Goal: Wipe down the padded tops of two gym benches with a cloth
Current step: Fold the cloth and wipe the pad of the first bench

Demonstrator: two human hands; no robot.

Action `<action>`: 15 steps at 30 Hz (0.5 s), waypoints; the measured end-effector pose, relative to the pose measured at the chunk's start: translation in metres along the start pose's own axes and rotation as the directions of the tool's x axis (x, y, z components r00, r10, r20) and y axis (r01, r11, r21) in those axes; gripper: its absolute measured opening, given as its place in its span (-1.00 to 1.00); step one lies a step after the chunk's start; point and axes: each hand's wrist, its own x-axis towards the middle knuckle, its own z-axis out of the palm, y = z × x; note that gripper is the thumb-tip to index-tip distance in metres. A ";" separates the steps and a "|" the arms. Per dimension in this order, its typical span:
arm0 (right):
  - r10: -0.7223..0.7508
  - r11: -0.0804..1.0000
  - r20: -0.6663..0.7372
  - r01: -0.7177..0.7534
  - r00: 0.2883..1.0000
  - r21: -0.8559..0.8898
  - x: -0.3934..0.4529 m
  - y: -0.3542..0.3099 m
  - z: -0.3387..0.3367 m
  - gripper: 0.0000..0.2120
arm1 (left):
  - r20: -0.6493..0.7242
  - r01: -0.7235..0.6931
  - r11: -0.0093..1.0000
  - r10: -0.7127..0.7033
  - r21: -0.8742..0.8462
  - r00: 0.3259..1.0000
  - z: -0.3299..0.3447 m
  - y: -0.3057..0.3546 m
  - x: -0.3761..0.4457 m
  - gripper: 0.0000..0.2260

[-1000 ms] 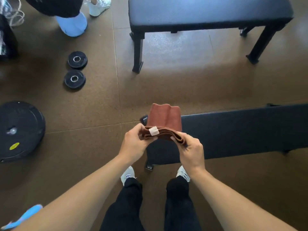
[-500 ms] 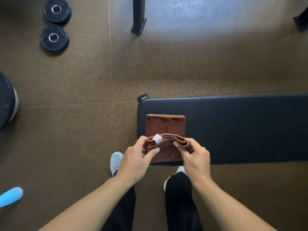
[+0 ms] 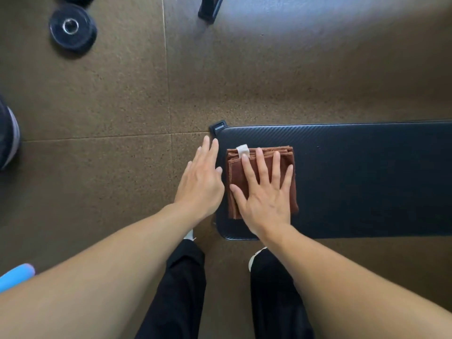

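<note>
Cloth (image 3: 263,182), now folded flat, sits at the tabletop's (image 3: 367,182) nine-o'clock end, bare padding toward three; right hand (image 3: 265,192) presses it, fingers released; left hand (image 3: 199,182) released, no longer pinching.

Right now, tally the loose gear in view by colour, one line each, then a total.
Black: 2, the weight plate and the bench.
Brown: 1, the folded cloth under the right hand.
Blue: 1, the blue object at the left edge.
Total: 4.
</note>
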 end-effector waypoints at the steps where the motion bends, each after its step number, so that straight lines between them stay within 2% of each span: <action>1: -0.023 1.000 -0.001 0.023 1.000 -0.017 0.010 0.004 -0.005 -0.31 | 0.002 0.023 1.000 -0.023 -0.015 1.000 0.000 -0.002 -0.002 -0.44; 3: -0.047 0.998 -0.007 0.046 0.999 -0.046 0.039 0.007 -0.017 -0.33 | 0.018 0.051 0.998 -0.050 -0.033 0.999 -0.001 -0.003 -0.006 -0.41; 7: -0.055 0.995 0.007 0.055 0.998 -0.082 0.097 0.000 -0.041 -0.34 | 0.137 -0.081 0.995 0.072 0.058 0.988 0.007 -0.002 -0.022 -0.25; 8: -0.051 0.995 0.013 0.052 0.999 -0.088 0.103 -0.002 -0.043 -0.34 | 0.144 -0.073 0.996 0.066 0.045 0.987 0.010 -0.003 -0.024 -0.23; 11: -0.088 0.993 -0.006 0.087 0.996 -0.085 0.086 -0.005 -0.036 -0.34 | 0.110 0.076 0.996 -0.072 -0.038 0.991 0.011 -0.011 -0.027 -0.26; 15: -0.280 0.957 0.034 0.282 0.959 -0.068 0.002 -0.004 -0.005 -0.30 | 0.132 0.171 0.975 -0.153 -0.143 0.979 0.015 -0.031 -0.034 -0.25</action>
